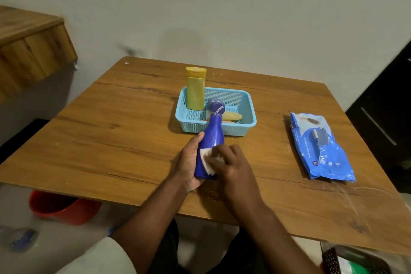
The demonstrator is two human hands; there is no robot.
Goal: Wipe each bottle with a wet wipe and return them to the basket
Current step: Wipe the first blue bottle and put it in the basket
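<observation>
My left hand (190, 161) grips a tall dark blue bottle (211, 135) above the middle of the wooden table (111, 135), its neck pointing away toward the basket. My right hand (231, 162) presses a white wet wipe (206, 159) against the bottle's lower body. Behind them stands a light blue basket (250, 115). A tall yellow bottle (195, 88) stands upright in its left corner. A small purple bottle (216, 105) and a small yellow bottle (232, 115) lie inside it.
A blue pack of wet wipes (320, 147) lies on the table's right side. A red bucket (64, 207) sits on the floor under the table's left edge. A wooden shelf (31, 51) juts from the wall at left, and a dark cabinet (382, 118) stands at right.
</observation>
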